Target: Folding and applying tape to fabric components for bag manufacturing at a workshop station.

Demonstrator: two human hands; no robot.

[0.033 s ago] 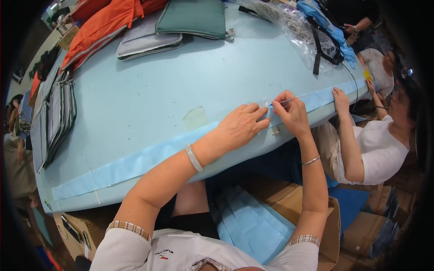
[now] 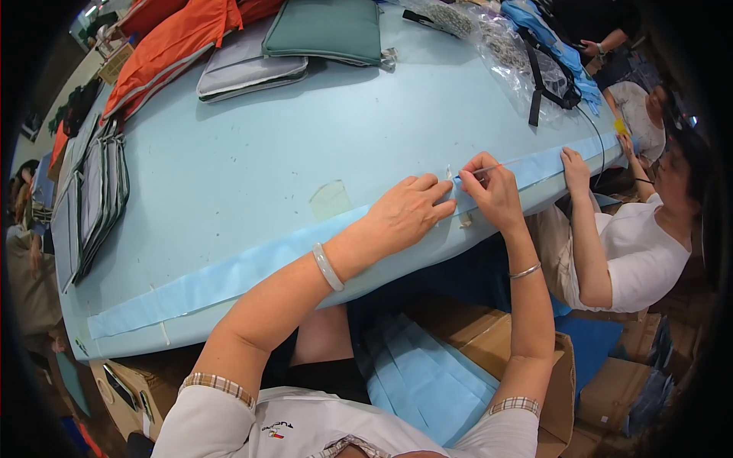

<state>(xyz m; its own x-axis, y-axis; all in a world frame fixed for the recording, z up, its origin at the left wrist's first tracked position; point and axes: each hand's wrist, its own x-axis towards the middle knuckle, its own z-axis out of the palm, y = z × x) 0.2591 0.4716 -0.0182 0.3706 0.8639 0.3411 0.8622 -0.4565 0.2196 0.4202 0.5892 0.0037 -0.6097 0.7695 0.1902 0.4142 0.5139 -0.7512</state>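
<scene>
A long light-blue fabric strip (image 2: pixel 229 273) lies along the near edge of the table. My left hand (image 2: pixel 406 212) rests on it with fingers stretched out, pressing it down. Just to the right, my right hand (image 2: pixel 492 191) pinches a slim pen (image 2: pixel 479 172); its blue tip meets the strip beside my left fingertips. A small whitish mark or scrap (image 2: pixel 449 172) shows at the strip's far edge, too small to make out. Further right, a co-worker's hand (image 2: pixel 576 169) rests on the same strip.
Orange bags (image 2: pixel 172 49), a green padded case (image 2: pixel 328 34) and a grey case (image 2: pixel 248 72) lie on the far side of the table (image 2: pixel 229 168). Grey panels (image 2: pixel 92 198) stack at left. A clear plastic bag (image 2: pixel 500 65) lies far right. Below, a cardboard box (image 2: pixel 561 382) holds blue fabric (image 2: pixel 427 374).
</scene>
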